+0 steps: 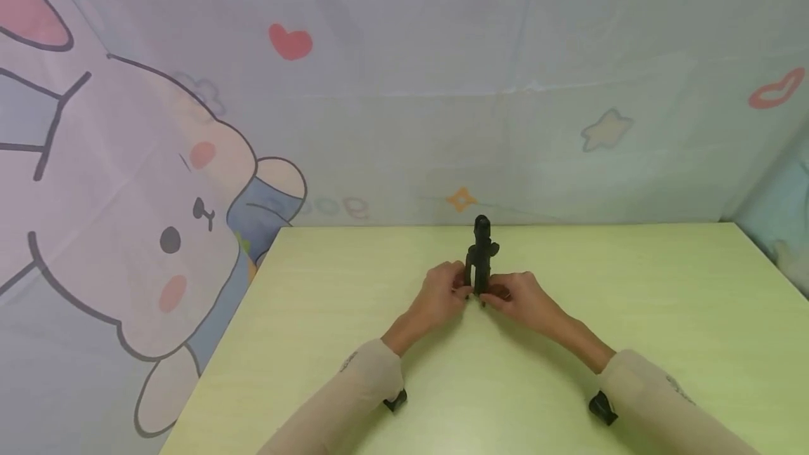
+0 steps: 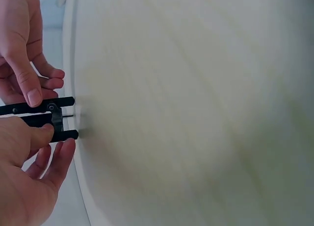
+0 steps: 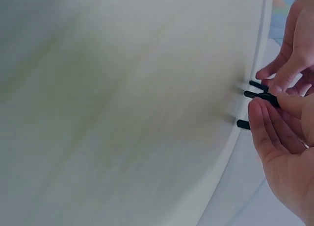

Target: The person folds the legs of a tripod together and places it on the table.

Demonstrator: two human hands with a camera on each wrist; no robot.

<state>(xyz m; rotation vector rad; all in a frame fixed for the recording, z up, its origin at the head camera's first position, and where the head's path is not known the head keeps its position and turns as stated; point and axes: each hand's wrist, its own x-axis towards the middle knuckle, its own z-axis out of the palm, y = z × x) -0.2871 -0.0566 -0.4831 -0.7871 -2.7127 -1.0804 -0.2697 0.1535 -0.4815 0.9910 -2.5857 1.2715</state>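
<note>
A small black tripod (image 1: 482, 251) stands upright on the table, its legs close together. From the left side, my left hand (image 1: 442, 293) pinches the lower part of its legs; in the left wrist view that thumb lies on a dark bracket (image 2: 56, 119) between two legs. My right hand (image 1: 524, 300) grips a leg from the other side with thumb and fingers. In the right wrist view the leg tips (image 3: 243, 124) stick out past the fingers of the right hand (image 3: 287, 142), and the left hand (image 3: 297, 54) is just behind. The fingers hide parts of the legs.
The pale yellow-green table (image 1: 354, 258) reaches back to a cloth backdrop (image 1: 411, 125) printed with hearts, stars and a large rabbit. Dark wrist devices (image 1: 602, 408) hang below both light sleeves (image 1: 657, 392).
</note>
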